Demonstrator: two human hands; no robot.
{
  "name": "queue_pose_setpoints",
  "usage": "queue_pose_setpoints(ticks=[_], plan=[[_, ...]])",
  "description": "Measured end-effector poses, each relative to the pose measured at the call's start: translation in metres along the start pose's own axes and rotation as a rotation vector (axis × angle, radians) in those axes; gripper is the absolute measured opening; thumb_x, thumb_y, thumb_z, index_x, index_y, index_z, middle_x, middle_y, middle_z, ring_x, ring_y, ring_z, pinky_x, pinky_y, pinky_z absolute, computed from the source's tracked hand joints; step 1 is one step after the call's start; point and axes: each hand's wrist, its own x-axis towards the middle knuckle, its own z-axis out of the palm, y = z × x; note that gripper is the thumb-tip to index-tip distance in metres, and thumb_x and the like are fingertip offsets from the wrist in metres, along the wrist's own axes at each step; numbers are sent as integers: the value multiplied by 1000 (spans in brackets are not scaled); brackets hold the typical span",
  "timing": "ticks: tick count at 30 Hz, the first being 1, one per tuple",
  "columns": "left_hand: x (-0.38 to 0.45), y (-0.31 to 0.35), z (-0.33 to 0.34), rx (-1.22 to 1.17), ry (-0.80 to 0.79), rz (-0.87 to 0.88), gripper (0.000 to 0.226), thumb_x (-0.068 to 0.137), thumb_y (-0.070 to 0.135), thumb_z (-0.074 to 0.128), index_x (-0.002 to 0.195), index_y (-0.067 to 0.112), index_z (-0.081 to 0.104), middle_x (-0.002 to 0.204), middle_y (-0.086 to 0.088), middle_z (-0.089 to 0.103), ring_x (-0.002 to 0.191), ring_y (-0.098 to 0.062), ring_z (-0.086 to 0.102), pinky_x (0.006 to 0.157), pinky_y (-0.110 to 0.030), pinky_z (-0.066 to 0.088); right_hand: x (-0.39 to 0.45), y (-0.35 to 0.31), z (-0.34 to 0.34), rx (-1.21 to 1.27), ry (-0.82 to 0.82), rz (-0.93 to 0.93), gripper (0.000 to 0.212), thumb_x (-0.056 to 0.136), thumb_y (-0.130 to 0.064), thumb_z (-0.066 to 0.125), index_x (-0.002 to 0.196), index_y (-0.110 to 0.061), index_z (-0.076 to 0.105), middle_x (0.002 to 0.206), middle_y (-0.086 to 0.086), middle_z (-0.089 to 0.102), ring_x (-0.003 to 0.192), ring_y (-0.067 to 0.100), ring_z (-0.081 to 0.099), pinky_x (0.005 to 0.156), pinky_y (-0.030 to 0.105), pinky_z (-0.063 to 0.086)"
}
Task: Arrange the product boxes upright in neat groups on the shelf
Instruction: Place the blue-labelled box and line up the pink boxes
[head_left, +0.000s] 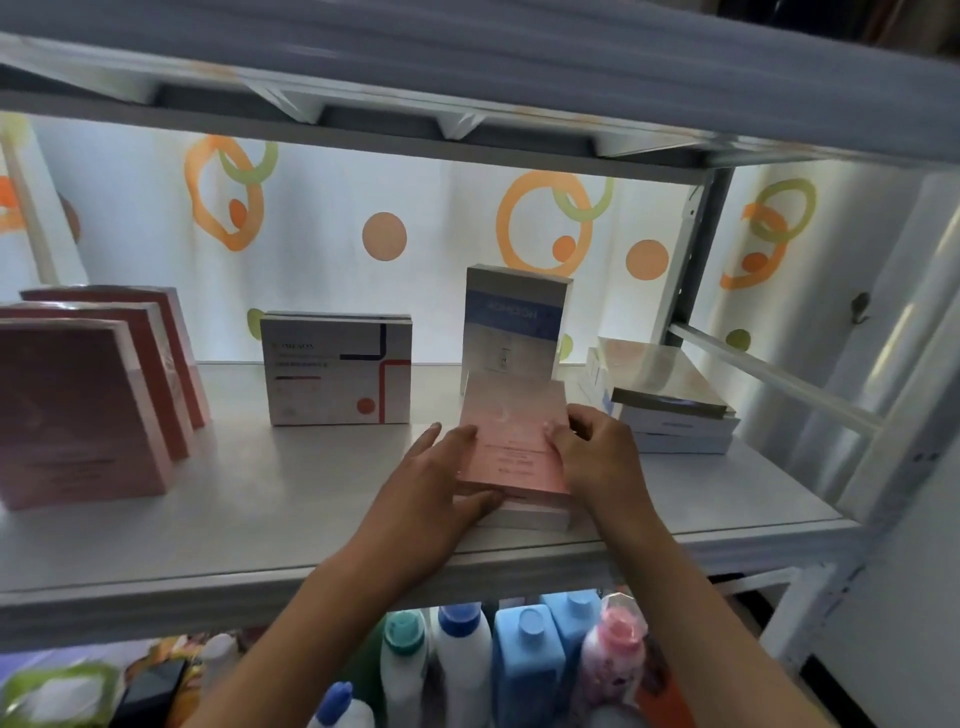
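Observation:
A pink box (511, 441) lies flat on top of a white box (524, 515) near the front of the shelf (291, 499). My left hand (436, 478) grips the pink box's left edge, thumb at its front corner. My right hand (597, 457) holds its right edge. Behind it a blue and white box (511, 322) stands upright. A white box with red and blue lines (337, 369) stands on its long side at mid shelf. Three dark pink boxes (83, 400) stand upright in a row at the left.
A flat stack of boxes (670, 400) lies at the right end of the shelf, beside the grey upright post (691, 249). The upper shelf (467, 78) hangs low overhead. Bottles (519, 665) fill the shelf below.

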Motion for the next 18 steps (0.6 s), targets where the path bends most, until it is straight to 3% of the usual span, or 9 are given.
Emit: queue_pose_setpoints(ticks=[2, 4, 9, 13, 15, 18], plan=[[-4, 3, 0, -36, 33, 64, 72, 83, 35, 70, 144, 33, 31, 142, 7, 44, 124, -10, 46, 105, -27, 41, -1, -4, -2, 52, 68, -54, 30, 99, -30, 52, 127, -21, 58, 117, -4, 65, 88, 15, 63, 66, 16, 52], [-7, 7, -3, -157, 40, 73, 68, 86, 25, 69, 142, 36, 32, 133, 11, 51, 110, -1, 52, 93, -14, 43, -1, -11, -6, 101, 121, -99, 31, 98, -31, 55, 128, -24, 58, 119, -8, 64, 94, 14, 64, 71, 19, 53], [-12, 15, -19, -556, -3, -25, 56, 91, 18, 63, 137, 35, 37, 126, 13, 57, 106, -2, 60, 85, -23, 55, -6, -30, -9, 233, 154, -156, 26, 95, -29, 60, 121, -32, 59, 113, -17, 62, 93, 11, 66, 68, 15, 54], [-16, 14, -34, -584, 97, 2, 53, 90, 15, 63, 131, 39, 40, 118, 28, 53, 102, 15, 56, 73, -8, 50, -9, -42, -7, 335, 113, -158, 29, 91, -26, 66, 116, -36, 56, 113, -19, 62, 91, 6, 64, 66, 10, 51], [-18, 14, -45, -552, 139, 11, 52, 89, 15, 65, 128, 41, 42, 113, 29, 52, 93, 24, 53, 67, -3, 46, -7, -47, -4, 455, 83, -116, 35, 88, -22, 70, 115, -36, 54, 114, -17, 62, 93, 7, 64, 73, 17, 55], [-20, 9, -57, -554, 184, -14, 57, 84, 10, 70, 124, 42, 45, 110, 25, 53, 89, 18, 57, 62, -6, 47, -7, -52, 8, 597, 4, -21, 44, 85, -19, 73, 122, -34, 54, 119, -9, 65, 100, 16, 66, 82, 34, 59]])
